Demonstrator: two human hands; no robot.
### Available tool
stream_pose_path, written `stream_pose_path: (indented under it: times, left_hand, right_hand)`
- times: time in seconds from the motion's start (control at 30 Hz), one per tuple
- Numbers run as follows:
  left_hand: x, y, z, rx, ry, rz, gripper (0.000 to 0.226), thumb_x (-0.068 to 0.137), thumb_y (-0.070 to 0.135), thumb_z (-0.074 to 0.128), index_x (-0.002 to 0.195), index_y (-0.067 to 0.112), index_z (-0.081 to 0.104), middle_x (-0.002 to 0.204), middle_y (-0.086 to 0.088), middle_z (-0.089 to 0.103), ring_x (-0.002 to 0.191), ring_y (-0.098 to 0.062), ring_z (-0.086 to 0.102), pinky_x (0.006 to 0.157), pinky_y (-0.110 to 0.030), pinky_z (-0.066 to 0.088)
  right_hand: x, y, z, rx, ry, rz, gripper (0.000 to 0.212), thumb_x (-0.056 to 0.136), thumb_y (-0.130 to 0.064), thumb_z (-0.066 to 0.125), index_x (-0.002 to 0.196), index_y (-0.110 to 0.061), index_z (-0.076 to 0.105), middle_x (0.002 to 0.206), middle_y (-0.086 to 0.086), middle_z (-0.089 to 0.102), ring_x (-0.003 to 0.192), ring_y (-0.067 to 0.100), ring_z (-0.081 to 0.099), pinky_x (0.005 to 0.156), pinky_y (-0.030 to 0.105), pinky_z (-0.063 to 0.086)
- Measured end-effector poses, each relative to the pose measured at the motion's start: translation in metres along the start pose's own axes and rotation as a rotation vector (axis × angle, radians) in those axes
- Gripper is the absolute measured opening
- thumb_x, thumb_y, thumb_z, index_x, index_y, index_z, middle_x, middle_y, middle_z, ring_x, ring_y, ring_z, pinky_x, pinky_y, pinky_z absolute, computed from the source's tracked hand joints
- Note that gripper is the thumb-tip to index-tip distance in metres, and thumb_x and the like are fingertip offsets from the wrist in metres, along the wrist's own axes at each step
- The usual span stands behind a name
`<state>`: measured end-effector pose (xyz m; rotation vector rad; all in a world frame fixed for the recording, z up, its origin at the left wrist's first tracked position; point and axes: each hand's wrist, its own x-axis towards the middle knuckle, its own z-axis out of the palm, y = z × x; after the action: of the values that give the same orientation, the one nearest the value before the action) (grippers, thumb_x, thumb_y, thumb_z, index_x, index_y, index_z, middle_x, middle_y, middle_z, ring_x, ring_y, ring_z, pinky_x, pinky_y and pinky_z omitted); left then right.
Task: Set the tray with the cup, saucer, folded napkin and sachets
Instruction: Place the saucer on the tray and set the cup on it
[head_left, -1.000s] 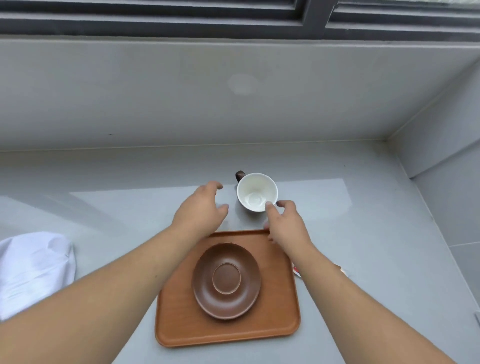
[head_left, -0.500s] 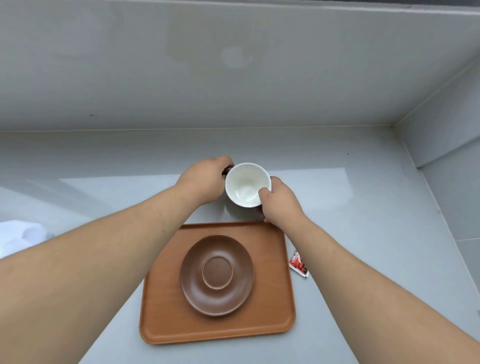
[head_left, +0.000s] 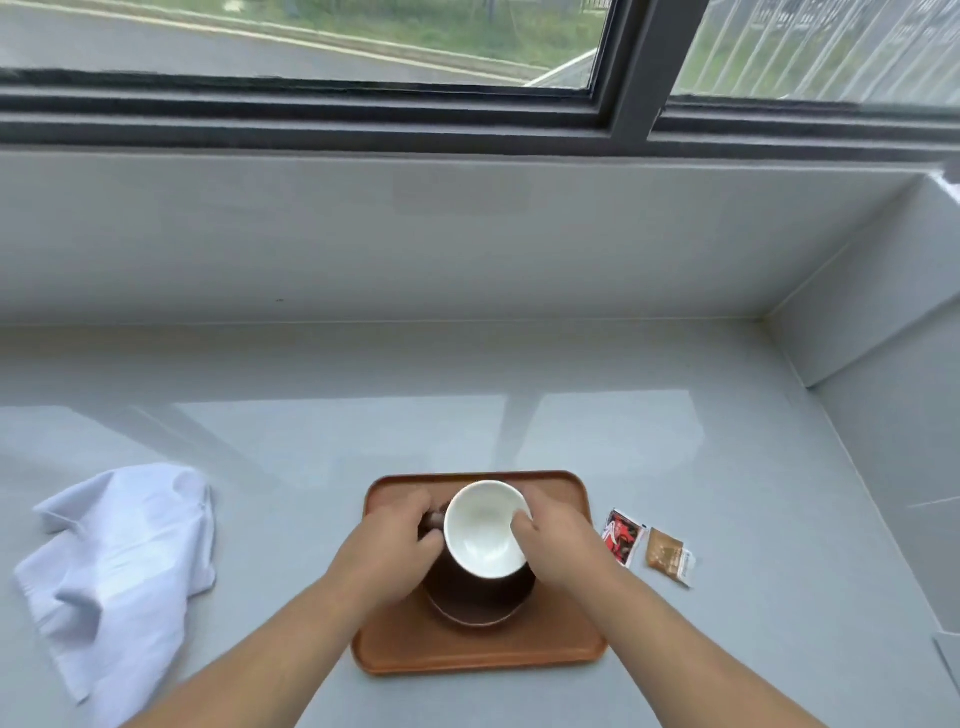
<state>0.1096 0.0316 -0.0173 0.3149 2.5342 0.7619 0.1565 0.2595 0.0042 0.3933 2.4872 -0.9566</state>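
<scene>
A cup (head_left: 485, 530), brown outside and white inside, is held over the brown saucer (head_left: 480, 610) on the orange tray (head_left: 467, 649). My left hand (head_left: 387, 551) grips the cup at its handle side. My right hand (head_left: 558, 545) holds the rim on the right, thumb inside. I cannot tell whether the cup touches the saucer. A crumpled white napkin (head_left: 124, 551) lies unfolded on the counter to the left. Two sachets lie right of the tray: a red one (head_left: 622, 535) and a brown one (head_left: 669, 556).
The grey counter (head_left: 311, 441) ends at a low grey wall under a dark-framed window (head_left: 623, 104). A side wall (head_left: 883, 415) closes off the right.
Both hands closed on the cup beyond the tray and carried it toward me, over the saucer. The camera tilted up, bringing the window, the napkin and both sachets into view.
</scene>
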Motion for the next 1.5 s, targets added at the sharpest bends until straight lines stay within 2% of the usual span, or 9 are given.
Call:
stream_pose_path:
  times: [0.2,0.33,0.53,0.9,1.0,1.07,1.17,1.37,1.5]
  left_hand:
    - [-0.020,-0.016,0.014,-0.091,-0.047,-0.032,0.009,0.082,0.046,0.041,0.088,0.046,0.047,0.085,0.021,0.066,0.075,0.002,0.059,0.057,-0.026,0.042]
    - [-0.023,-0.022,0.020,-0.155,-0.023,-0.043,0.018,0.087,0.053,0.036,0.087,0.040,0.047,0.091,0.025,0.061,0.078,0.002,0.057,0.062,-0.031,0.046]
    - [-0.026,-0.022,0.030,-0.152,-0.007,-0.015,0.022,0.101,0.052,0.030,0.083,0.044,0.040,0.082,0.009,0.058,0.073,-0.004,0.056,0.059,-0.028,0.040]
    - [-0.026,-0.024,0.030,-0.136,-0.008,-0.025,0.027,0.095,0.060,0.025,0.086,0.041,0.042,0.081,0.009,0.059,0.070,-0.008,0.057,0.057,-0.028,0.043]
    - [-0.027,-0.023,0.021,-0.120,0.007,-0.059,0.028,0.092,0.065,0.029,0.088,0.043,0.045,0.085,0.015,0.063,0.072,-0.003,0.060,0.057,-0.026,0.042]
    - [-0.031,-0.027,0.007,-0.107,0.075,-0.096,0.030,0.091,0.069,0.032,0.089,0.043,0.047,0.086,0.020,0.066,0.073,-0.001,0.062,0.057,-0.025,0.043]
    - [-0.045,-0.044,-0.022,-0.027,0.216,-0.194,0.023,0.093,0.062,0.041,0.100,0.042,0.051,0.086,0.015,0.062,0.074,-0.002,0.060,0.060,-0.027,0.045]
    - [-0.080,-0.106,-0.087,0.191,0.416,-0.289,0.020,0.092,0.030,0.055,0.109,0.026,0.062,0.103,0.007,0.061,0.096,-0.017,0.059,0.073,-0.035,0.048]
    - [-0.100,-0.164,-0.135,0.264,0.472,-0.335,0.022,0.086,0.012,0.053,0.100,0.024,0.065,0.097,0.006,0.062,0.090,-0.020,0.058,0.063,-0.038,0.044]
  right_hand:
    - [-0.008,0.002,0.019,-0.096,-0.007,0.003,0.037,0.102,-0.033,0.035,0.136,-0.025,0.047,0.101,0.006,0.069,0.090,0.027,0.062,0.071,0.038,0.049]
    - [-0.006,0.003,0.026,-0.141,0.006,-0.010,0.033,0.103,-0.033,0.034,0.131,-0.022,0.047,0.089,0.004,0.067,0.082,0.026,0.063,0.069,0.040,0.051]
    - [-0.002,0.006,0.034,-0.229,0.053,-0.022,0.030,0.104,-0.030,0.035,0.132,-0.020,0.044,0.072,0.000,0.056,0.070,0.028,0.058,0.058,0.039,0.042]
    - [-0.003,0.004,0.036,-0.232,0.041,-0.001,0.030,0.103,-0.030,0.036,0.130,-0.020,0.044,0.068,-0.006,0.052,0.066,0.024,0.055,0.053,0.039,0.037]
    - [-0.007,-0.002,0.025,-0.324,0.120,-0.031,0.035,0.097,-0.044,0.041,0.124,-0.023,0.049,0.082,-0.006,0.061,0.079,0.024,0.060,0.054,0.036,0.040]
    - [-0.009,-0.012,0.015,-0.370,0.274,-0.123,0.045,0.091,-0.052,0.048,0.126,-0.024,0.052,0.104,-0.003,0.065,0.096,0.024,0.060,0.068,0.038,0.049]
    - [-0.007,-0.047,0.011,-0.314,0.378,-0.296,0.042,0.090,-0.049,0.054,0.124,-0.024,0.057,0.111,-0.004,0.066,0.102,0.022,0.062,0.079,0.035,0.052]
    - [0.000,-0.154,0.073,-0.314,0.123,-0.512,0.028,0.094,-0.040,0.045,0.113,-0.026,0.060,0.108,-0.006,0.066,0.097,0.019,0.061,0.069,0.035,0.044]
    - [-0.006,-0.216,0.142,-0.303,-0.036,-0.552,0.029,0.094,-0.045,0.045,0.112,-0.028,0.059,0.108,-0.006,0.065,0.093,0.020,0.060,0.067,0.034,0.044]
